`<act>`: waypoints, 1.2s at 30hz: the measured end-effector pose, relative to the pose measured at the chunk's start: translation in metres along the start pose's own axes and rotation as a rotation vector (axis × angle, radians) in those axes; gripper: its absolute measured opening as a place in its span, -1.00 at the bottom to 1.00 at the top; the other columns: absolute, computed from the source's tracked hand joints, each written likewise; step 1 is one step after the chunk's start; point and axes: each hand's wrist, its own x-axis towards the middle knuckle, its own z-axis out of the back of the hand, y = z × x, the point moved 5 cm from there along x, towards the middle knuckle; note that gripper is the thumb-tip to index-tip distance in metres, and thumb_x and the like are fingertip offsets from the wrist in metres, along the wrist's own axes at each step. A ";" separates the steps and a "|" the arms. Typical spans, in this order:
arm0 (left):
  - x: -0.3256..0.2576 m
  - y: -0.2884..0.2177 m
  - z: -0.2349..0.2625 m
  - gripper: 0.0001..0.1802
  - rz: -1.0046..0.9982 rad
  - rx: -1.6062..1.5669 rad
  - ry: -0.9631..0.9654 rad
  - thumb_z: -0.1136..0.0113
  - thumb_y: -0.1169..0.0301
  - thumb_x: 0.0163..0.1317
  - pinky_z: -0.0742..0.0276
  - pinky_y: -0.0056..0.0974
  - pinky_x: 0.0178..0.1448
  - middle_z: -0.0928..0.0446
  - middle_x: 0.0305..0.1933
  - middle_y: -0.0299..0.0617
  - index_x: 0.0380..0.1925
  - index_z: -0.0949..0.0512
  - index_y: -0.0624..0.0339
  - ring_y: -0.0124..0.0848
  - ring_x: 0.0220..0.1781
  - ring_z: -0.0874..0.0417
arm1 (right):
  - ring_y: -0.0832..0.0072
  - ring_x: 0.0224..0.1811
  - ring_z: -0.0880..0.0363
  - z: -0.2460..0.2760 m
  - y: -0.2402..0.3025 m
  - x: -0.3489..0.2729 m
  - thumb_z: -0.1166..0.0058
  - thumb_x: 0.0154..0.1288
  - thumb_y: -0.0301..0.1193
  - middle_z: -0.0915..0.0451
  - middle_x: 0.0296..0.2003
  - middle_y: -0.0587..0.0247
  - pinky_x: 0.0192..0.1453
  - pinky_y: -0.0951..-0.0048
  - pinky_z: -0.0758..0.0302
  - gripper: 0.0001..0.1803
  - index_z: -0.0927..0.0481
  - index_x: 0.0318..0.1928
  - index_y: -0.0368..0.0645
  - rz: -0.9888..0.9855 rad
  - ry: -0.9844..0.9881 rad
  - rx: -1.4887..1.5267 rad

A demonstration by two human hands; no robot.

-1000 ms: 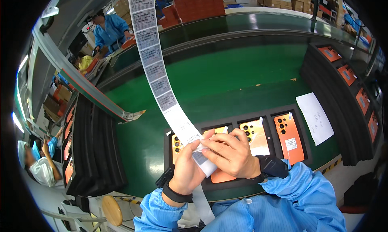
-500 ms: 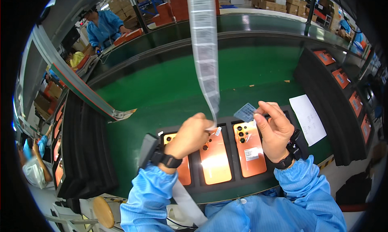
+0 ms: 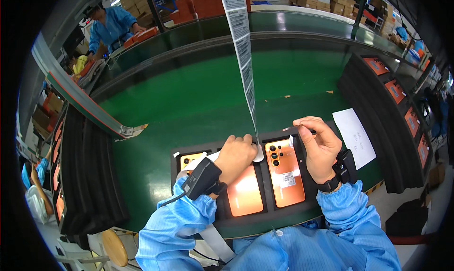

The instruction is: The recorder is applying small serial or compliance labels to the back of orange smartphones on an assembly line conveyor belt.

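Observation:
A long strip of printed labels [image 3: 242,49] hangs down from above to my left hand [image 3: 235,158], whose curled fingers close on its lower end. That hand is over the top of the middle orange phone [image 3: 246,195] and hides its cameras. My right hand [image 3: 322,148] pinches a thin card [image 3: 292,128], seen almost edge-on, between thumb and fingers. Beside it lies the right orange phone [image 3: 286,176], with a white label on its back. The left orange phone [image 3: 189,160] is mostly covered by my wrist and sleeve. All three phones lie in a black foam tray [image 3: 265,206].
The tray rests on a green bench [image 3: 189,108]. Stacked black foam trays with orange phones stand left [image 3: 90,176] and right [image 3: 378,124]. A handwritten paper sheet [image 3: 353,137] lies at right. A metal post [image 3: 82,89] rises at left. Beyond the bench a person in blue [image 3: 113,27] works.
My left hand has moved slightly right with the strip, which has twisted to show its printed face. The card in my right hand has turned from face-on to nearly edge-on.

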 end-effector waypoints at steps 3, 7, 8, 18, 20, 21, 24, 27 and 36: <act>-0.001 -0.001 0.000 -0.93 -0.043 0.066 -0.028 -0.07 0.48 0.00 -0.41 -0.26 -0.23 -0.47 -0.42 -0.17 -0.53 -0.55 0.15 -0.29 -0.36 -0.58 | 0.44 -0.13 -0.53 0.001 -0.002 0.000 -0.11 0.14 -0.66 -0.61 -0.22 0.17 0.02 0.47 -0.42 -0.85 -0.59 -0.24 -0.31 -0.027 -0.022 0.043; -0.002 0.005 -0.002 -0.95 -0.081 0.041 -0.060 -0.08 0.48 -0.04 -0.41 -0.26 -0.23 -0.44 -0.44 -0.18 -0.53 -0.51 0.17 -0.31 -0.36 -0.58 | 0.45 -0.13 -0.54 -0.001 -0.011 0.001 -0.09 0.16 -0.66 -0.60 -0.22 0.16 0.02 0.49 -0.43 -0.86 -0.58 -0.23 -0.31 0.005 -0.047 0.082; -0.003 0.007 -0.002 -0.95 -0.078 0.041 -0.061 -0.08 0.48 -0.04 -0.41 -0.26 -0.23 -0.44 -0.44 -0.18 -0.53 -0.51 0.17 -0.31 -0.36 -0.58 | 0.49 -0.15 -0.54 -0.001 -0.012 0.001 -0.09 0.17 -0.66 -0.59 -0.22 0.19 -0.02 0.52 -0.44 -0.86 -0.58 -0.22 -0.32 0.020 -0.049 0.066; -0.067 -0.058 0.053 -0.86 -0.084 0.056 -0.113 -0.07 0.39 -0.09 -0.35 -0.21 -0.24 -0.38 -0.46 -0.23 -0.49 -0.51 0.18 -0.35 -0.41 -0.49 | 0.73 -0.38 -0.48 -0.007 -0.082 -0.029 -0.12 0.22 -0.54 -0.57 -0.41 0.39 -0.31 0.70 -0.42 -0.88 -0.59 -0.22 -0.30 -0.445 0.072 0.151; -0.095 -0.086 0.069 -0.92 -0.078 0.015 -0.081 -0.06 0.41 -0.13 -0.27 -0.25 -0.32 -0.33 -0.53 -0.23 -0.63 -0.51 0.14 -0.40 -0.48 -0.40 | 0.74 -0.41 -0.46 -0.029 -0.065 -0.036 -0.11 0.23 -0.52 -0.55 -0.44 0.41 -0.35 0.69 -0.41 -0.90 -0.59 -0.27 -0.29 -0.489 0.234 0.170; -0.102 -0.096 0.084 -0.92 -0.067 -0.001 0.064 -0.06 0.40 -0.14 -0.26 -0.24 -0.33 -0.30 -0.56 -0.24 -0.69 -0.48 0.13 -0.39 -0.49 -0.40 | 0.73 -0.43 -0.44 -0.039 -0.067 -0.046 -0.13 0.21 -0.49 -0.55 -0.48 0.38 -0.40 0.66 -0.39 -0.91 -0.60 -0.30 -0.27 -0.563 0.324 0.132; -0.110 -0.122 0.096 -0.85 0.000 -0.032 0.035 -0.05 0.37 -0.16 -0.31 -0.20 -0.21 -0.42 -0.49 -0.17 -0.60 -0.49 0.21 -0.31 -0.40 -0.46 | 0.51 -0.46 -0.44 -0.063 -0.042 -0.051 -0.22 0.08 -0.45 -0.53 -0.51 0.30 -0.33 0.45 -0.33 -0.88 -0.60 -0.38 -0.22 -0.284 0.619 -0.063; -0.110 -0.133 0.109 -0.89 0.038 -0.164 -0.085 -0.02 0.38 -0.13 -0.24 -0.27 -0.35 -0.33 -0.56 -0.20 -0.64 -0.46 0.18 -0.36 -0.52 -0.39 | 0.44 -0.37 -0.38 -0.075 -0.044 -0.073 -0.26 0.02 -0.44 -0.50 -0.50 0.38 -0.13 0.38 -0.23 -0.90 -0.60 -0.44 -0.13 -0.010 0.769 -0.220; -0.113 -0.143 0.103 -0.87 0.024 -0.421 -0.015 -0.04 0.39 -0.11 -0.23 -0.29 -0.39 -0.35 -0.58 -0.20 -0.65 -0.49 0.21 -0.36 -0.52 -0.43 | 0.53 -0.32 -0.39 -0.090 -0.027 -0.074 -0.22 0.06 -0.35 -0.49 -0.54 0.48 -0.09 0.37 -0.08 -0.91 -0.59 -0.48 -0.03 0.046 0.959 -0.318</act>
